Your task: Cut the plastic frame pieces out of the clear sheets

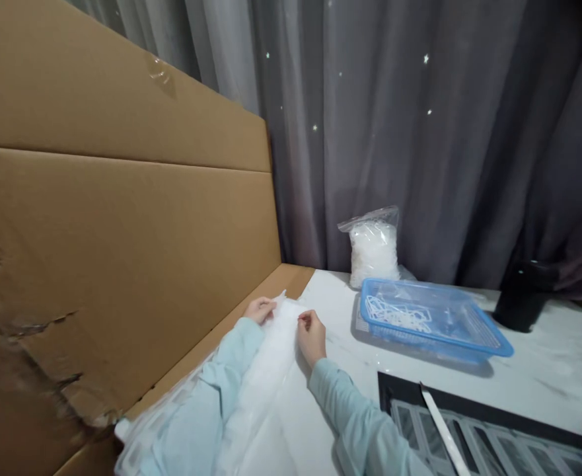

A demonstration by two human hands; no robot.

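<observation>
A long white, translucent plastic sheet or bag [271, 360] stretches from the front edge of the view toward the far left part of the table; its exact kind I cannot make out. My left hand [259, 309] pinches its far left corner, thumb and fingers together. On the opposite side, my right hand [312, 336] grips the far right edge between thumb and fingertips. More clear, crinkled plastic [164, 403] lies beneath and beside my left sleeve, partly hidden by it.
A tall cardboard panel [137, 244] stands close on the left. Right of my hands is a blue basket [469, 350] with white loop-like pieces, and behind it a filled zip bag [374, 251]. A black container [526, 297], a white tweezer-like tool [442, 423] and a black-edged tray [499, 413] are further right.
</observation>
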